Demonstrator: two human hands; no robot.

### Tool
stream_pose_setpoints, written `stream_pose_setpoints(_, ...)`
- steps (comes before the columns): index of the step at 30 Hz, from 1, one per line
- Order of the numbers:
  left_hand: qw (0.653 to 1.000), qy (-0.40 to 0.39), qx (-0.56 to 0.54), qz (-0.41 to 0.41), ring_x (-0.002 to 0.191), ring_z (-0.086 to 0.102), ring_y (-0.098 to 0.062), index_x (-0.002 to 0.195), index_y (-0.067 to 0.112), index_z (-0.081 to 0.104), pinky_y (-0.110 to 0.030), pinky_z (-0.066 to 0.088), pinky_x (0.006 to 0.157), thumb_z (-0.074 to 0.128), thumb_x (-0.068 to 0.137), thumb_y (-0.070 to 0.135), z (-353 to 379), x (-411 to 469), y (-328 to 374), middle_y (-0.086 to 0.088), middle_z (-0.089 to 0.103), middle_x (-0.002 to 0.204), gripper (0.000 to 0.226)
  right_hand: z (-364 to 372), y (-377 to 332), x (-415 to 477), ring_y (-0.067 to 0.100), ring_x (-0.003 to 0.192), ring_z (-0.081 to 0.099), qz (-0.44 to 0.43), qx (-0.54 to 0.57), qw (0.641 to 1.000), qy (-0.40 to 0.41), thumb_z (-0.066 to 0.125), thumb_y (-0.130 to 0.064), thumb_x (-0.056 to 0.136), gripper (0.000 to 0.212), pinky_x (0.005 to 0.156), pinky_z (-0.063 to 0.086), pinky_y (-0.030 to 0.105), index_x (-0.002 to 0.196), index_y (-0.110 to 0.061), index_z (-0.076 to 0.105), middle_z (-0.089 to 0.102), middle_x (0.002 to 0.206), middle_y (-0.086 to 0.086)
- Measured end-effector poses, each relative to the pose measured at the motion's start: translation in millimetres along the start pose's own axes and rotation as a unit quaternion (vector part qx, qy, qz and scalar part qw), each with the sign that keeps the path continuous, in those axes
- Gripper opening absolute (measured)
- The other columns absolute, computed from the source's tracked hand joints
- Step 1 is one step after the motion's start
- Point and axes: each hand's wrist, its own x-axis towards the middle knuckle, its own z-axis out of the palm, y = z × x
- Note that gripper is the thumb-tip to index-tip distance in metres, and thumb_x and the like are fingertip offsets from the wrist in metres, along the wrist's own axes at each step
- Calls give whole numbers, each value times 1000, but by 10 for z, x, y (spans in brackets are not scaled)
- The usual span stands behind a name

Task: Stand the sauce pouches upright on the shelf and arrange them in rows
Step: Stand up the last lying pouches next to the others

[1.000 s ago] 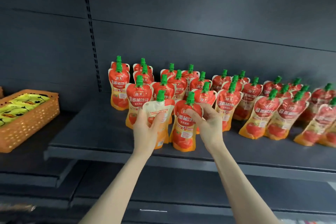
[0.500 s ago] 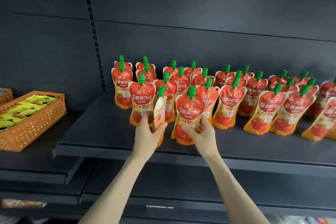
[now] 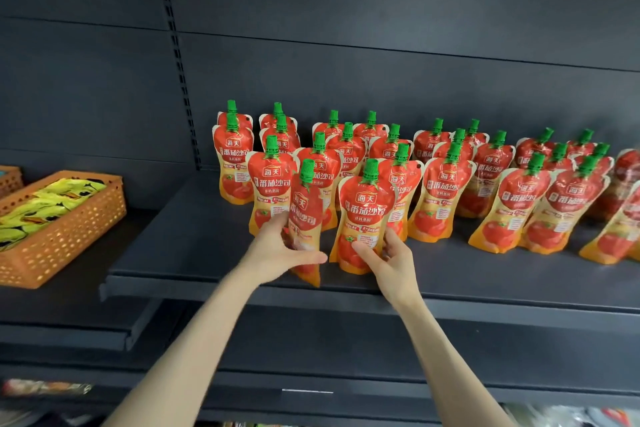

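Note:
Several red-and-orange tomato sauce pouches with green caps stand in rows on the dark shelf (image 3: 194, 253). My left hand (image 3: 277, 251) grips one pouch (image 3: 306, 215) at the front, turned partly sideways, its base near the shelf's front edge. Just to its right, my right hand (image 3: 389, 258) holds the lower part of a second front pouch (image 3: 363, 218), which faces forward and stands upright. Further pouches (image 3: 519, 204) to the right lean over at a slant.
An orange perforated basket (image 3: 69, 236) of yellow-green packets sits on the lower shelf section to the left. A slotted upright (image 3: 176, 55) runs up the dark back wall. The shelf's front left corner (image 3: 114, 284) is bare. Lower shelves show blurred goods.
The pouch in my left hand has turned from showing its pale back to showing its red front at an angle. My right hand slid down to the base of its pouch.

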Motion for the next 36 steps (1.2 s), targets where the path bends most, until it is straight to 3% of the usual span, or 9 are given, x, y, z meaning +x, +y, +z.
stream_pose_setpoints(2,992,119,37,-2,122,45,-18,129,25,38,-48,38,104,79,58,57,209,-67,-39,5,50,127,88,12,-8,-15,3,99,64,-8,-14,1000,4,70,-19,82,32,83,53,21,111,-23,58,68,107,-10)
stream_pose_setpoints(4,987,152,43,-14,126,39,-21,134,19,29,-50,33,108,76,66,51,315,-123,-92,-1,42,134,89,19,-9,-29,-1,97,63,-17,-38,999,10,71,-20,81,34,80,51,15,110,-25,54,66,105,-15)
stream_pose_setpoints(9,997,31,-74,10,111,52,-6,132,25,37,-29,45,98,73,78,22,127,-212,-232,10,52,123,65,34,12,-25,-8,95,61,-23,-67,997,9,71,-17,81,32,76,49,8,106,-25,53,64,102,-16)
stream_pose_setpoints(13,994,94,-46,26,105,58,-9,120,21,50,-31,50,92,77,74,24,115,-119,-277,7,61,115,54,74,11,3,-11,93,59,-19,-77,997,2,70,-17,82,30,74,47,4,108,-20,54,63,102,-17)
stream_pose_setpoints(18,989,134,-43,38,107,58,-11,122,19,48,-26,51,87,77,74,29,236,-54,-322,4,61,119,57,33,-8,23,-14,91,59,-22,-87,996,9,68,-14,84,30,72,46,3,109,-21,53,61,100,-21)
stream_pose_setpoints(20,989,141,-30,41,108,59,-12,123,20,48,-30,52,89,77,73,31,252,-35,-324,4,61,119,59,-8,-13,16,-15,92,59,-24,-90,996,12,67,-13,85,30,73,46,4,110,-23,53,61,101,-22)
stream_pose_setpoints(23,990,130,-27,48,109,59,-14,126,21,48,-35,52,92,78,73,29,295,-6,-289,4,62,119,61,-92,-12,8,-13,94,59,-25,-104,994,16,66,-15,86,31,76,47,5,111,-27,52,62,102,-23)
stream_pose_setpoints(30,992,104,-58,38,109,50,-7,130,18,42,-26,43,92,72,79,22,434,71,-125,6,53,122,59,-389,-37,52,-5,95,60,-15,-129,991,12,65,-17,87,24,75,48,7,107,-20,52,63,103,-15)
stream_pose_setpoints(36,996,74,-44,19,107,52,-8,125,16,43,-24,43,87,71,80,23,521,158,-53,4,55,120,53,-434,-36,100,-1,96,58,-4,-149,989,11,65,-17,86,32,74,48,9,111,-17,45,60,106,-12)
